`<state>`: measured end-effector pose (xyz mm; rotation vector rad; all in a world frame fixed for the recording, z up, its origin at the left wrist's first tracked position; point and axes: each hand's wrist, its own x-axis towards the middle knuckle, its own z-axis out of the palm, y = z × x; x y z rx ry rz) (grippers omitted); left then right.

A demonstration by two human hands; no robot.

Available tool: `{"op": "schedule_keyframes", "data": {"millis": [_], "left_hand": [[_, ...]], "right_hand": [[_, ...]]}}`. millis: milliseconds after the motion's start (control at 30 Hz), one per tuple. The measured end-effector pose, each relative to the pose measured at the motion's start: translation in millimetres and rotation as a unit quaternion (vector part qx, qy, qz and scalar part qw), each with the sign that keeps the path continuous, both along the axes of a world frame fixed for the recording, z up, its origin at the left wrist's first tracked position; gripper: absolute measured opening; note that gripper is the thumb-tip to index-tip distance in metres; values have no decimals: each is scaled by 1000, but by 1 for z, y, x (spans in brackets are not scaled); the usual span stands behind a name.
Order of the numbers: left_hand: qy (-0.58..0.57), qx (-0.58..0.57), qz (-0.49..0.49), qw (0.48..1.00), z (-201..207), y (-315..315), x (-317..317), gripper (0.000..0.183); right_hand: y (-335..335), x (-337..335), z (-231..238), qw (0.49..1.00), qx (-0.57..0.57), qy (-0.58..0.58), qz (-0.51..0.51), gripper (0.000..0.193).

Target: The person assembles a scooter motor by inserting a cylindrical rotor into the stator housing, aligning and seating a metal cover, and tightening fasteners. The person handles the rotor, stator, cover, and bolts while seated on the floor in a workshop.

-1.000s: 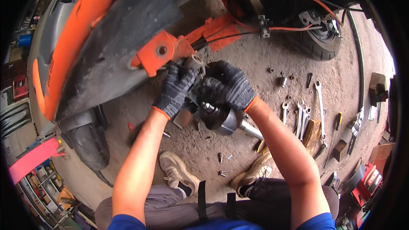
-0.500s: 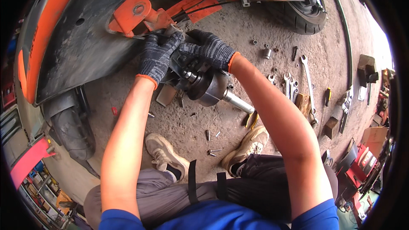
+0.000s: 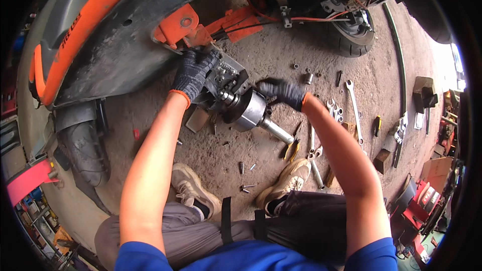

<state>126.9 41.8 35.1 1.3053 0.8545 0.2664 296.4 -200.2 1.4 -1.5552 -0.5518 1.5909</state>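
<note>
Just below an orange bracket (image 3: 173, 26) on a vehicle's dark panel (image 3: 125, 62), a metal unit (image 3: 240, 106) with a dark, shiny drum (image 3: 252, 112) lies slantwise above the rough floor (image 3: 211, 154), its silver shaft (image 3: 276, 131) pointing down and to the right. The person's left hand (image 3: 193, 74), gloved in grey-black knit with an orange cuff, is at the unit's upper left end; its fingers are bent and close together, gripping the unit's edge near the bracket. The right hand (image 3: 282, 93), gloved alike, is at the right of the drum and blurred by motion — its fingers look loosely bent, and I cannot tell whether they touch the drum or have hold of anything. Near the tip of the shaft lie pliers (image 3: 294, 148) with yellow handles, and beside them several wrenches (image 3: 313, 143), partly hidden by the right forearm (image 3: 337, 143). A longer wrench (image 3: 354, 113) lies past the forearm, with a yellow-handled screwdriver (image 3: 377, 126) and a wooden block (image 3: 383, 161) farther right. Higher up, beyond the right hand, a silver socket (image 3: 309, 78) sits among small round parts (image 3: 295, 65). A few bolts (image 3: 242, 167) are scattered between the person's shoes (image 3: 190, 184), and a black-tyred wheel (image 3: 354, 42) stands at the upper right.
</note>
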Motion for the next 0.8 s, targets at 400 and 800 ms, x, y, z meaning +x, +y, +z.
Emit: {"op": "schedule_keyframes", "data": {"millis": [400,800], "left_hand": [[77,-1,-23,997,19,3,5,47],[185,193,-108,958,42,17,6,53]], "right_hand": [[-6,-39,0,979,-33,147,-134,50],[-5,-44,4,902,27,342,-260,64]]}}
